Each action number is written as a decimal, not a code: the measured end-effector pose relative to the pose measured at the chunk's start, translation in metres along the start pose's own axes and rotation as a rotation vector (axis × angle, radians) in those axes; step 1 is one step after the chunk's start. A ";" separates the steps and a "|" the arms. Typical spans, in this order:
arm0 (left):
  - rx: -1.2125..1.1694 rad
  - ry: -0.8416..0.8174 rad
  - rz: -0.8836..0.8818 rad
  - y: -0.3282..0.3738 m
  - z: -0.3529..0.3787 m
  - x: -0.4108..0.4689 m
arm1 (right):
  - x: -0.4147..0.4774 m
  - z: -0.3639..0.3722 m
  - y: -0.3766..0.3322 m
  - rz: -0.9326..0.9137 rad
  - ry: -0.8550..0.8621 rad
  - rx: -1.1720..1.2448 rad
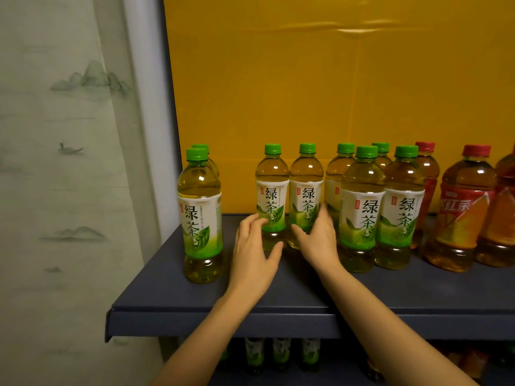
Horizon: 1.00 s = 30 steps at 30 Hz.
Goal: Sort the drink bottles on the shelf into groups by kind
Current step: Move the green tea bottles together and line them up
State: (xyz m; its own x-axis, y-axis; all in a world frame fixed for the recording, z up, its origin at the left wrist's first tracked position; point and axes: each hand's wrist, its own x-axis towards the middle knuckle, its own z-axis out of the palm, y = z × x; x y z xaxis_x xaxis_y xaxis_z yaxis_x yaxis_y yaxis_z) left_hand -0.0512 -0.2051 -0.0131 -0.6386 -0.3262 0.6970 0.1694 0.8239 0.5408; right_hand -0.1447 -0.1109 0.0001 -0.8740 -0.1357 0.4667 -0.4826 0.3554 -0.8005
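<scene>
Several green-capped green tea bottles stand on the dark blue shelf. One green tea bottle stands at the left with another close behind it. Two more, the middle-left bottle and the middle-right bottle, stand side by side at the centre. My left hand curls around the base of the middle-left bottle, fingers spread and touching it. My right hand lies against the base of the middle-right bottle. Red-capped red tea bottles stand at the right.
A yellow back panel closes the shelf behind. A pale curtain hangs to the left of the shelf's end. More bottles stand on a lower shelf below. Bare shelf lies along the front edge.
</scene>
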 end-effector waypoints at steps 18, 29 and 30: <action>-0.433 0.122 -0.374 -0.048 -0.077 -0.008 | -0.002 0.093 -0.064 -0.133 -0.330 0.354; -0.340 0.409 -0.431 -0.054 -0.081 -0.007 | -0.008 0.129 -0.064 -0.091 -0.543 0.301; -0.337 0.412 -0.426 -0.055 -0.081 -0.007 | -0.009 0.131 -0.063 -0.119 -0.527 0.250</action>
State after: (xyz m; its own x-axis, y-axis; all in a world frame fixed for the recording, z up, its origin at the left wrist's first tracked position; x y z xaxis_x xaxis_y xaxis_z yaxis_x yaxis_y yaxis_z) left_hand 0.0049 -0.2858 -0.0102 -0.3751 -0.7947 0.4772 0.2340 0.4170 0.8783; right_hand -0.1136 -0.2529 -0.0030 -0.6927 -0.6250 0.3599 -0.5218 0.0898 -0.8483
